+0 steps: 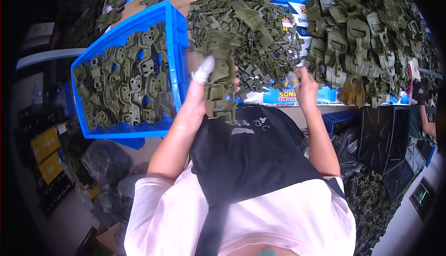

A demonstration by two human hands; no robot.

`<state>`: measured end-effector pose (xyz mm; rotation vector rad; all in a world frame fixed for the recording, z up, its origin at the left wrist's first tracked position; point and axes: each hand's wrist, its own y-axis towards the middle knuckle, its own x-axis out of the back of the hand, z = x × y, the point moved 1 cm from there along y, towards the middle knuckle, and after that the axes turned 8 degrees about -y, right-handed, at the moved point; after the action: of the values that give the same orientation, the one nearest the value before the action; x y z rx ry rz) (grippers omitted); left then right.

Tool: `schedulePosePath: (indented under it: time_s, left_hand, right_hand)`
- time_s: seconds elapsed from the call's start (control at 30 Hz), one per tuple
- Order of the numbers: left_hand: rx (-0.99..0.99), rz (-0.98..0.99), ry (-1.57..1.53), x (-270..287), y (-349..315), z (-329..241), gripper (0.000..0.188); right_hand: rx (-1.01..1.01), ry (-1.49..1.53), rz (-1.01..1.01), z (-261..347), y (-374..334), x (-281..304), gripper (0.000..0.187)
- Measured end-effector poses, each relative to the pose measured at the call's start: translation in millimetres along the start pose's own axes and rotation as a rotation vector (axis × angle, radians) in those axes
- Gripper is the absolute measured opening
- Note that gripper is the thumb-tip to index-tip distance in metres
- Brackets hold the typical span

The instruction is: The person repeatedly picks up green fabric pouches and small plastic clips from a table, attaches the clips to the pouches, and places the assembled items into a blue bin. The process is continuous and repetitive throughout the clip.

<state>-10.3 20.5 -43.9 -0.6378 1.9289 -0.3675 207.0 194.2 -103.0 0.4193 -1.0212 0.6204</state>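
Note:
My left hand [199, 86] grips a long olive-green moulded plastic part [220, 91], held upright over the near table edge, its thumb in a white cover across the front. Further right, my right hand [306, 86] has its fingers drawn together at the near side of a heap of small olive-green plastic pieces [260, 53]. Whatever is between those fingers is too small to make out. A blue plastic crate [173, 42] to the left of my left hand holds rows of similar green parts [134, 77].
A large heap of bigger green parts [353, 42] covers the table's right side. Printed sheets [274, 96] lie under the small pieces. Bagged items [107, 160] stand below at left; more green parts [371, 205] lie low at right. Another person's arm [423, 107] shows at far right.

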Motion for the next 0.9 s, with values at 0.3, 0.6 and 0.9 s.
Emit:
schedulePosePath:
  time_s: [0.3, 0.6, 0.9]
  left_hand:
    - [-0.006, -0.057, 0.024, -6, -5, 12, 0.055]
    - [0.184, -0.058, 0.016, -6, -6, 26, 0.047]
    - [0.285, -0.014, 0.055, -19, -3, 41, 0.038]
  right_hand:
    - [0.202, -0.545, -0.141, -35, 12, -51, 0.027]
    - [0.418, 0.408, 0.355, 86, -27, 69, 0.019]
    - [0.555, 0.128, 0.821, 115, -15, 81, 0.035]
